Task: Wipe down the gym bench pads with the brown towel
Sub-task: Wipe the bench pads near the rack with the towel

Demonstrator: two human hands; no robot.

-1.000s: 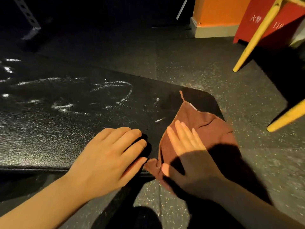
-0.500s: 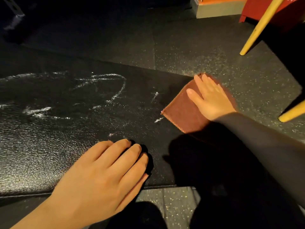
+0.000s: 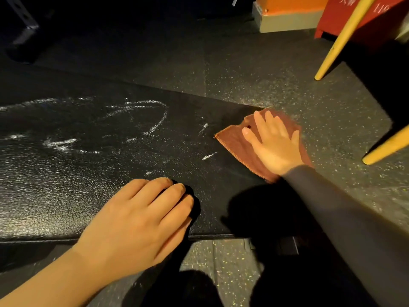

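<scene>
Head view: the right hand (image 3: 274, 145) lies flat, fingers spread, on the brown towel (image 3: 234, 144), pressing it onto the far right corner of the pad (image 3: 93, 173), likely so the palm's full weight drives the cloth across the surface. The left hand (image 3: 137, 218) rests palm down with relaxed fingers near the pad's near edge, gripping nothing, probably to steady the body. White streaks (image 3: 155, 120) cross the pad left of the towel, so most wiping seems yet to come. The towel's far edge is blurred. The pad runs out of frame at left; yellow legs (image 3: 340, 38) are cut off at right.
</scene>
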